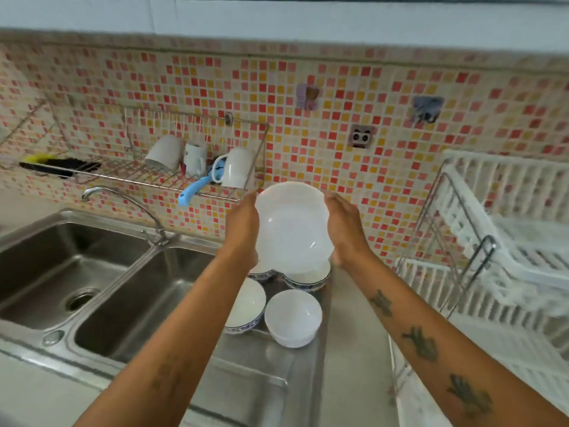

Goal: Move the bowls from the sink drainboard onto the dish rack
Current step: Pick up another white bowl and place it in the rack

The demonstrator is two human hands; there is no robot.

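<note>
Both hands, left (243, 229) and right (346, 231), clamp a big white bowl (292, 223) by its rim, tilted up in the air right above the drainboard (271, 365). Four smaller bowls (292, 317) sit on the drainboard below it. The white rack (498, 241) is off to the drainboard's right.

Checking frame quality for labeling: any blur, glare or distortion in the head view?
Head view: motion blur smears the white plastic dish rack and tile wall; wide-angle bending at edges; glare spot on the large white bowl held between left hand and right hand.
</note>
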